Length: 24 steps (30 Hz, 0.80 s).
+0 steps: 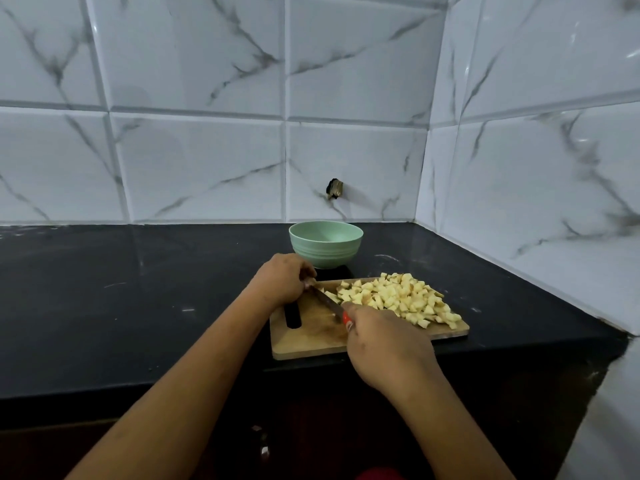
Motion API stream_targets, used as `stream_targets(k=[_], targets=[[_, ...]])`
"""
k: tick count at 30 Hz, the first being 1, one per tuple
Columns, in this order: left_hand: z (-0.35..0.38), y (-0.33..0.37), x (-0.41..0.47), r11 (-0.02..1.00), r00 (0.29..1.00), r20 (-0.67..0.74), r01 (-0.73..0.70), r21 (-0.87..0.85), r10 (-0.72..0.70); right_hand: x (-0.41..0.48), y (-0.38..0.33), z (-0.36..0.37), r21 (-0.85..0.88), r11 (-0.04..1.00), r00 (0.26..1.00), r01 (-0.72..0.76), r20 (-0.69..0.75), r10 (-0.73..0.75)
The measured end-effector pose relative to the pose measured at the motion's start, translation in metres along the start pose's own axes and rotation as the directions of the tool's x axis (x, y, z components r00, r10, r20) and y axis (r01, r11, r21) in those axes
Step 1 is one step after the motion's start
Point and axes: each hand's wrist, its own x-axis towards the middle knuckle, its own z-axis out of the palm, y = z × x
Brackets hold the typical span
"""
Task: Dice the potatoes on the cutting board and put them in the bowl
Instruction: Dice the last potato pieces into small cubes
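A wooden cutting board (311, 337) lies on the black counter, with a heap of pale diced potato (398, 299) on its right half. My right hand (381, 344) grips the red handle of a knife (329, 301) whose blade points up-left across the board. My left hand (282, 284) is at the board's far left corner, its curled fingers at the blade's tip and pinching something small that I cannot make out. A pale green bowl (325, 244) stands just behind the board; the part of its inside that I can see is bare.
The black counter (138, 306) stretches to the left. White marble-pattern tiled walls close off the back and the right side. The board has a dark handle slot (293, 317) at its left end. The counter's front edge runs just below the board.
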Motion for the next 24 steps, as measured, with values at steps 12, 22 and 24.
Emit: stream_targets(k=[12, 22, 24], targets=[[-0.018, 0.008, -0.031, 0.815, 0.969, 0.110, 0.247, -0.524, -0.223, 0.009, -0.006, 0.002, 0.029, 0.999, 0.999, -0.032, -0.022, 0.033], [-0.005, 0.011, -0.059, 0.864, 0.964, -0.036, 0.219, -0.453, -0.263, -0.008, -0.008, 0.001, 0.098, 0.995, 1.000, 0.019, -0.015, -0.018], [-0.005, 0.010, -0.062, 0.877, 0.967, -0.023, 0.218, -0.428, -0.252, -0.009, -0.008, 0.000, 0.102, 0.995, 1.000, 0.015, -0.011, -0.014]])
